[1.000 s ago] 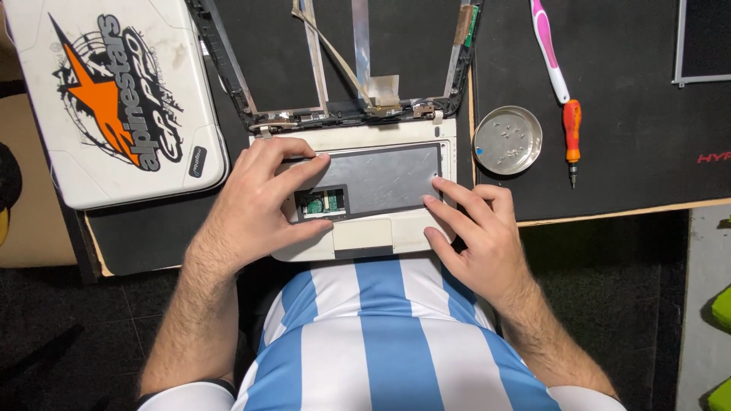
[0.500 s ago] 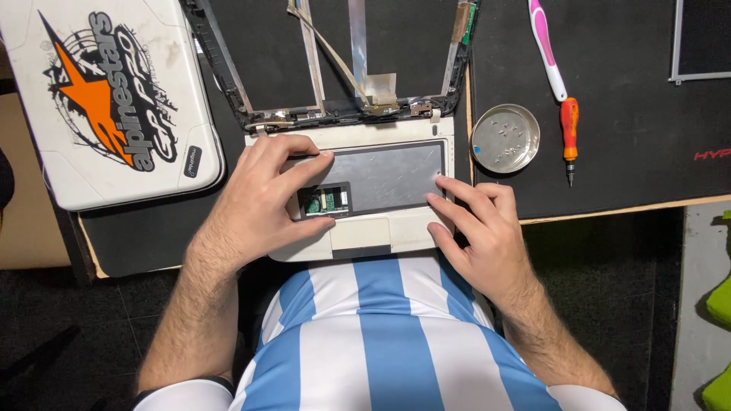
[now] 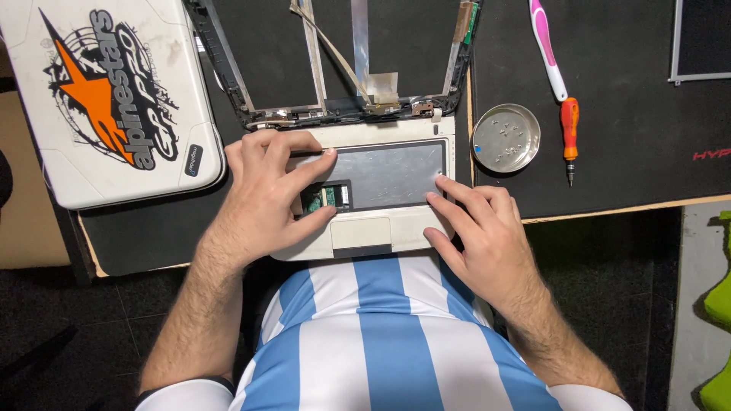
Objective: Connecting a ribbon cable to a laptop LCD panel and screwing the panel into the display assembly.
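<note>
A small white laptop base (image 3: 381,228) lies at the near edge of the black mat, keyboard removed, showing a grey metal plate (image 3: 392,175) and a small green circuit board (image 3: 326,198) in an opening. My left hand (image 3: 266,190) rests on the base's left side, fingers spread, index and thumb on either side of the green board. My right hand (image 3: 483,228) presses flat on the base's right front corner, fingertips at the plate's edge. Behind the base, an empty black screen frame (image 3: 228,76) with loose cables lies flat, still at the hinges.
A white laptop lid (image 3: 106,99) with an orange and black sticker lies at the left. A round metal dish (image 3: 506,138), a small orange-handled screwdriver (image 3: 569,129) and a pink and white toothbrush (image 3: 547,46) lie at the right. A black panel (image 3: 704,38) sits far right.
My left thumb and index finger have closed in a little around the green board. My right hand has stayed in place. The view shifted slightly.
</note>
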